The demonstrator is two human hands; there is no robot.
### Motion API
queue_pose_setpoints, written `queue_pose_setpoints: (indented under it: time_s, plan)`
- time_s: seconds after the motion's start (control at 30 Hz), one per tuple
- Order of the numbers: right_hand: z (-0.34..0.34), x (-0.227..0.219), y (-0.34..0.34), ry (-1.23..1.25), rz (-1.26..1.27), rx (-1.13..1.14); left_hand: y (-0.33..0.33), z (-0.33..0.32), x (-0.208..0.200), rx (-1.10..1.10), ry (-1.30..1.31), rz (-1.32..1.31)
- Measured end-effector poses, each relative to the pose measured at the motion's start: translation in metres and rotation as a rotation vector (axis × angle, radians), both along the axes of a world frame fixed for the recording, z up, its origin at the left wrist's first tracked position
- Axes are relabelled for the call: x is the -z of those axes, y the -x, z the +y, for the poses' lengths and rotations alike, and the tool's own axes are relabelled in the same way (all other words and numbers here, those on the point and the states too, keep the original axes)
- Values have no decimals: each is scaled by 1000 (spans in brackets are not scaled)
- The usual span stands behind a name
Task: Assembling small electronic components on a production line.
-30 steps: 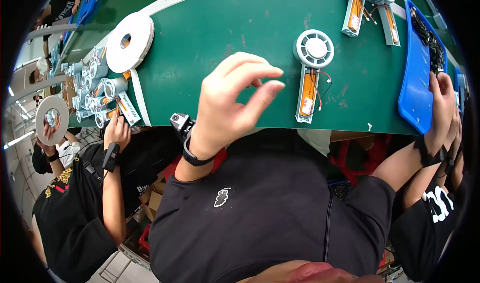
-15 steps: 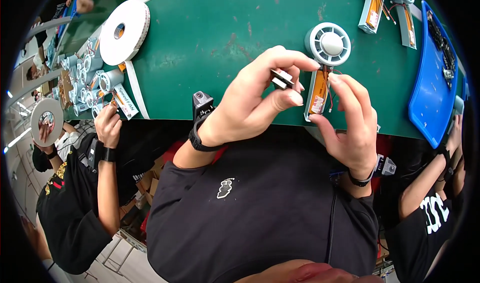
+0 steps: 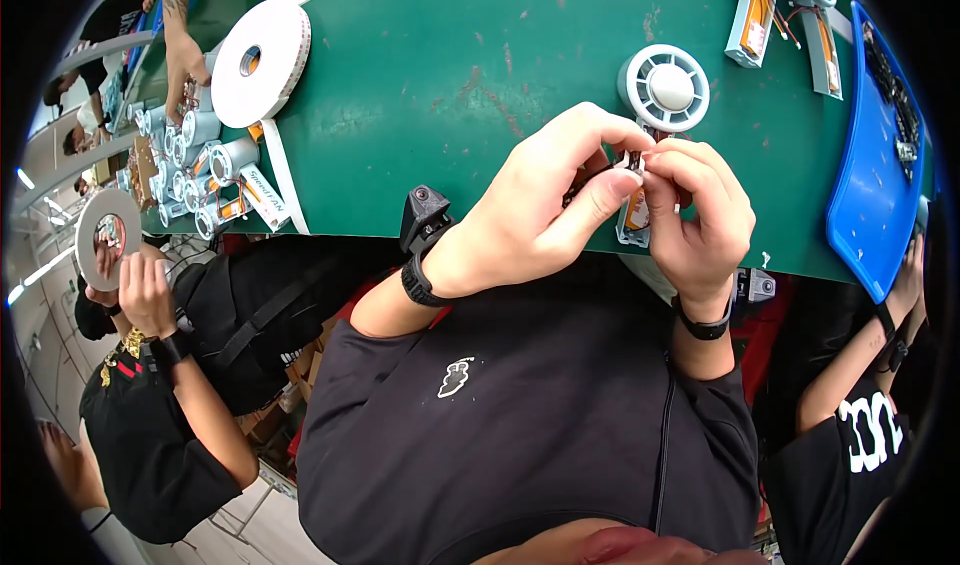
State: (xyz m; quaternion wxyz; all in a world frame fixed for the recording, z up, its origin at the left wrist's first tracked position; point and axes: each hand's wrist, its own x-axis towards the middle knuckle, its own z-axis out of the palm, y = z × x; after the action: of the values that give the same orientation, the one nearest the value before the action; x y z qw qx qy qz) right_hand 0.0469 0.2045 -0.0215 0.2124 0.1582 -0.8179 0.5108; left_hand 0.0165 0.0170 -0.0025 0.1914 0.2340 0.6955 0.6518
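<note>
My left hand (image 3: 560,200) pinches a small black circuit board (image 3: 577,187) with white parts, mostly covered by the fingers. Fingertips of my right hand (image 3: 703,210) are closed and meet the left fingertips at the board's edge; what they grip is too small and covered to make out. Just beyond both hands lies a light-blue handheld fan (image 3: 668,87), its round grille facing up. Its opened handle points toward me, with an orange battery (image 3: 637,210) inside, partly hidden by my hands.
White tape rolls out from a large reel (image 3: 285,75) on the left, near a pile of fan bodies (image 3: 190,165). A blue tray (image 3: 870,195) with black boards stands right. More opened fans (image 3: 755,25) lie far right. Co-workers sit on both sides.
My hands have come together, the left moving right with the circuit board toward the right fingertips. The right fingers have closed. At left, a co-worker's hand has moved from the fan pile to a smaller reel.
</note>
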Motion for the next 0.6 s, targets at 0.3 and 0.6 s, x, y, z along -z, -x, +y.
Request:
queue_pose_setpoints:
  time_s: [0.3, 0.6]
  plan:
    - [-7, 0, 10, 5, 141, 55, 2, 1, -4, -70, -179, -218]
    - [-4, -3, 7, -32, 94, 20, 4, 0, 4, -20, -35, 2]
